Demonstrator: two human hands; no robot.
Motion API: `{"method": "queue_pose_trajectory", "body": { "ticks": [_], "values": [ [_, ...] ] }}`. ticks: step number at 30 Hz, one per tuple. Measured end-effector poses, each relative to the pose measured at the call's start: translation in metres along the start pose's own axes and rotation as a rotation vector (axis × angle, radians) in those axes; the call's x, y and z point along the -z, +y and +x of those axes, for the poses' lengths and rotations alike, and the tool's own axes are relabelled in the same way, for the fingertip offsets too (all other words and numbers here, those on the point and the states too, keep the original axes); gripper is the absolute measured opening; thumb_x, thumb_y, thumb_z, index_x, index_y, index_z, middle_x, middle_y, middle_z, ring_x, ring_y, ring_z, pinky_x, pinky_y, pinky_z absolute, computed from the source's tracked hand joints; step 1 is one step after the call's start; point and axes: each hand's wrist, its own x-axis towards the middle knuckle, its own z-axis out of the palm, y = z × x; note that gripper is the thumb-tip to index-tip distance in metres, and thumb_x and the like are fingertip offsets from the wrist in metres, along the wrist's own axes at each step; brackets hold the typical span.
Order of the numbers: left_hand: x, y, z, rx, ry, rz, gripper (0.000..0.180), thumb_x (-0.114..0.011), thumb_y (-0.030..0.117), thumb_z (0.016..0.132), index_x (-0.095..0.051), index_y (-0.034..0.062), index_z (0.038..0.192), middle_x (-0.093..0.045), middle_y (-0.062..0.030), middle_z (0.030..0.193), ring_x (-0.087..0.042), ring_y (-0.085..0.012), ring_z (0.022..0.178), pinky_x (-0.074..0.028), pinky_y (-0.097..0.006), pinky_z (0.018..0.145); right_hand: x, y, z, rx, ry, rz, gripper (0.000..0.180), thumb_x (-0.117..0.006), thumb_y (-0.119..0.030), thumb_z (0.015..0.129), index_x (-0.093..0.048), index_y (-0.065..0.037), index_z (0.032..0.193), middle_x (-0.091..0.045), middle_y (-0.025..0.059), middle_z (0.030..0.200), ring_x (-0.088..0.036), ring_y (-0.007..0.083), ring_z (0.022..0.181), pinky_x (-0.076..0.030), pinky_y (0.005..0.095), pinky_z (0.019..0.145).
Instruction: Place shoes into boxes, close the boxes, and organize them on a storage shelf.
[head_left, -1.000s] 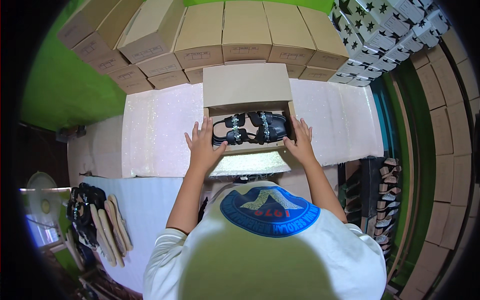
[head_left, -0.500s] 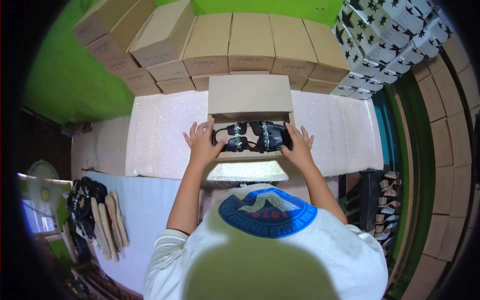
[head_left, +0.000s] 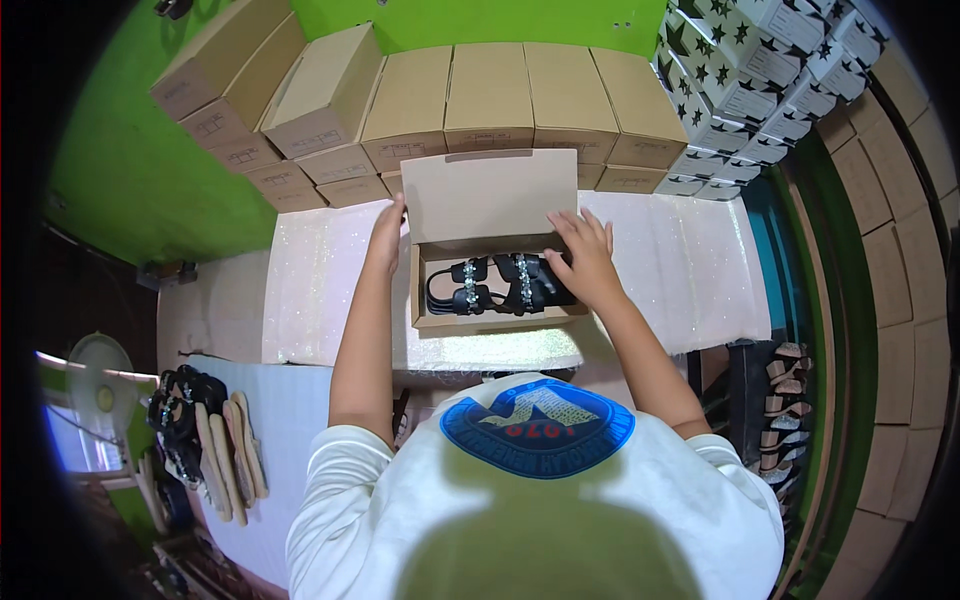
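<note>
A brown cardboard shoebox (head_left: pixel 428 322) lies open in front of me, its hinged lid (head_left: pixel 490 197) raised at the back. Inside rests a pair of black strappy sandals (head_left: pixel 497 284) with sparkling jewelled bands. My left hand (head_left: pixel 386 238) is at the lid's left edge, seen side-on with its fingers stretched upward; its thumb is hidden. Over the box's right end hovers my right hand (head_left: pixel 587 258), fingers spread, close to the lid's lower right corner and partly covering the sandals' right end. Nothing shows in its grasp.
Brown shoeboxes (head_left: pixel 490 95) line the back of the glittery white table (head_left: pixel 680 270). Star-patterned boxes (head_left: pixel 735 85) are stacked at the back right. Pale insoles (head_left: pixel 225 455) and black shoe parts (head_left: pixel 185 410) lie on a side table at left. Shoes (head_left: pixel 785 410) stand at right.
Both hands have let go of the sandals, which now sit in the box. My left hand has moved up to the lid's left edge, and the right has risen toward the lid.
</note>
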Motion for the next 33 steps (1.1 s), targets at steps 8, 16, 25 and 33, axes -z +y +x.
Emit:
{"method": "queue_pose_trajectory", "body": {
  "ticks": [8,16,25,33],
  "values": [
    [-0.002,0.049,-0.026,-0.427,0.025,0.124,0.038,-0.052,0.041,0.086,-0.061,0.0041,0.093,-0.061,-0.0092,0.103,-0.052,-0.0242,0.103,-0.035,-0.035,0.091,0.021,-0.038,0.043,0.275,0.202,-0.262,0.042,-0.050,-0.039,0.086,-0.046,-0.026,0.126,-0.042,0.0053,0.132,-0.028,0.0317,0.128,-0.006,0.0639,0.101],
    [-0.020,0.045,-0.116,-0.880,0.097,1.146,0.023,-0.063,0.037,0.075,-0.068,0.0188,0.086,-0.055,-0.0015,0.113,-0.035,-0.0314,0.122,-0.001,-0.065,0.098,0.019,-0.039,0.004,0.361,0.247,-0.137,0.020,-0.065,-0.021,0.075,-0.066,-0.025,0.095,-0.061,-0.0046,0.091,-0.050,0.0241,0.108,-0.010,0.0645,0.098],
    [-0.023,-0.035,-0.158,-0.674,-0.207,1.323,0.054,-0.064,0.037,0.073,-0.050,0.0168,0.121,-0.041,-0.0072,0.132,-0.031,-0.0298,0.127,-0.010,-0.066,0.098,-0.026,-0.011,-0.058,0.312,-0.096,-0.064,0.019,-0.063,-0.027,0.075,-0.065,-0.020,0.093,-0.058,-0.0017,0.091,-0.050,0.0211,0.105,-0.014,0.0619,0.100],
    [-0.054,-0.066,-0.159,-0.736,-0.299,1.312,0.074,-0.062,0.039,0.074,-0.032,0.0088,0.134,-0.034,-0.0104,0.138,-0.029,-0.0258,0.129,-0.021,-0.054,0.103,-0.054,-0.026,-0.060,0.346,-0.253,-0.092,0.054,-0.060,-0.031,0.078,-0.044,-0.017,0.127,-0.040,0.0091,0.132,-0.037,0.0269,0.124,-0.023,0.0559,0.101]
  ]
}}
